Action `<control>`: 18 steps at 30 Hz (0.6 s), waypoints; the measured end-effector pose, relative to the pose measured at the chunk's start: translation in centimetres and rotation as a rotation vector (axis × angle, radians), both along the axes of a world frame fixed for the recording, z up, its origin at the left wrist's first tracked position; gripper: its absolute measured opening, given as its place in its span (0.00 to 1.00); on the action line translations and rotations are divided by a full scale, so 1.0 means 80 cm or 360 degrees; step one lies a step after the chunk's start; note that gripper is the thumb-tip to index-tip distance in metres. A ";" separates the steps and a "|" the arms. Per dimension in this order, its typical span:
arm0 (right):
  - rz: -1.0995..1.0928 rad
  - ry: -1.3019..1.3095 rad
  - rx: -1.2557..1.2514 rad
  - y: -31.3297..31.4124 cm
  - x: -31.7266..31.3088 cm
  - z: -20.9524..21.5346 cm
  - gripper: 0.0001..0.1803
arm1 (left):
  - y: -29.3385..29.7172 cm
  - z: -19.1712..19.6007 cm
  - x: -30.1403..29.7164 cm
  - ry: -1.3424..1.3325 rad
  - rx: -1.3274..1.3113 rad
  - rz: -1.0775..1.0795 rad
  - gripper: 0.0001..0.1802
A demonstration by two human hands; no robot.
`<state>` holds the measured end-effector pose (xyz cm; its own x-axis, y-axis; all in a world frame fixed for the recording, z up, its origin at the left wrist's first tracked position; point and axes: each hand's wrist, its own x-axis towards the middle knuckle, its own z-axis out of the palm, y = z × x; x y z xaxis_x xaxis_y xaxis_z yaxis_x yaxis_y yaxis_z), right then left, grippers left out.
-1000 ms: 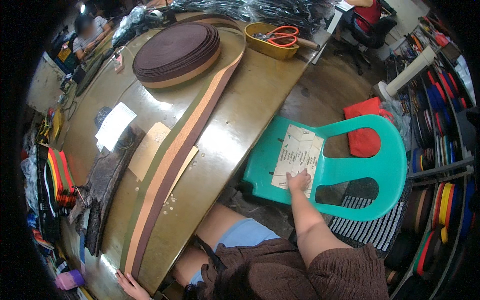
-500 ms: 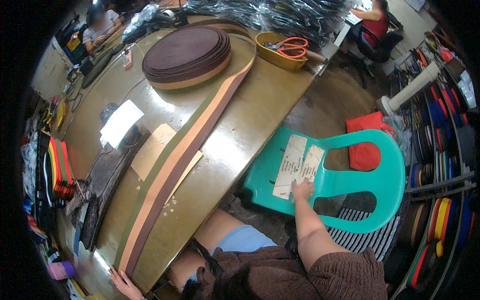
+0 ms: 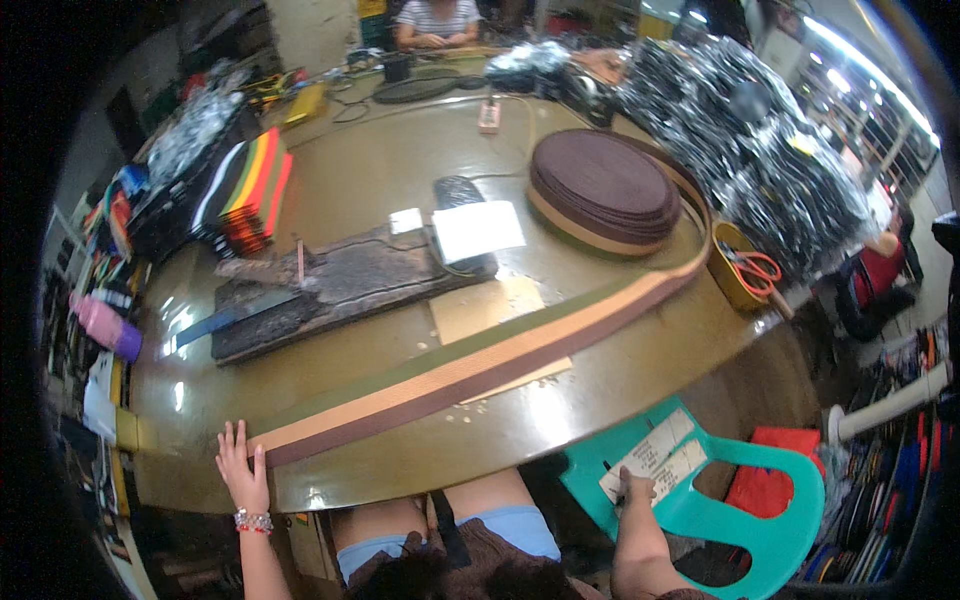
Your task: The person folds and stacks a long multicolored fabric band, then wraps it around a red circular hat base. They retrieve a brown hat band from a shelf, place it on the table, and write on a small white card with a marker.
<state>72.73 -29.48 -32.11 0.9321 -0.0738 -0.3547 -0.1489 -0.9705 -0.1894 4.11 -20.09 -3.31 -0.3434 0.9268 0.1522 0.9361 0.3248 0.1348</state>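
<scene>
A wide webbing strap (image 3: 440, 385), striped green, tan and dark brown, runs across the table from a large roll (image 3: 605, 188). My left hand (image 3: 243, 470) lies with fingers spread at the strap's loose end, thumb beside the cut edge. My right hand (image 3: 636, 487) is down at the green plastic chair (image 3: 715, 515), fingers curled at the near end of one of two printed white cards (image 3: 652, 443) on the seat. The cards lie side by side. Under the strap rests a tan paper sheet (image 3: 488, 308).
A dark worn board (image 3: 340, 290) with a steel ruler (image 3: 235, 320) lies beyond the strap. Orange-handled scissors (image 3: 752, 268) sit in a yellow container (image 3: 728, 285). Plastic-wrapped bundles (image 3: 730, 130) crowd the far right. A person (image 3: 438, 22) sits across the table.
My view has swung left and up, bringing the table's far side in. My left hand stays at the strap's end; my right hand stays at the cards, its fingers now more curled.
</scene>
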 end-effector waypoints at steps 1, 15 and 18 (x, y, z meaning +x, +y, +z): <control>0.0139 -0.0063 -0.0068 0.007 -0.006 0.005 0.41 | 0.000 0.004 0.003 -0.0012 0.0001 0.0000 0.29; 0.1552 0.0652 0.0427 -0.058 0.086 -0.047 0.29 | -0.009 0.015 0.002 -0.0230 0.0348 -0.0010 0.28; 0.2213 0.0438 0.0626 -0.064 0.084 0.002 0.33 | -0.015 0.031 -0.023 -0.0410 0.0613 0.0014 0.20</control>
<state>79.44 -34.59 -31.93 0.0721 0.9468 -0.3136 0.7664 -0.2538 -0.5901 2.25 -21.29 -0.86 -0.4228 0.8163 0.3935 0.8538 0.2132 0.4750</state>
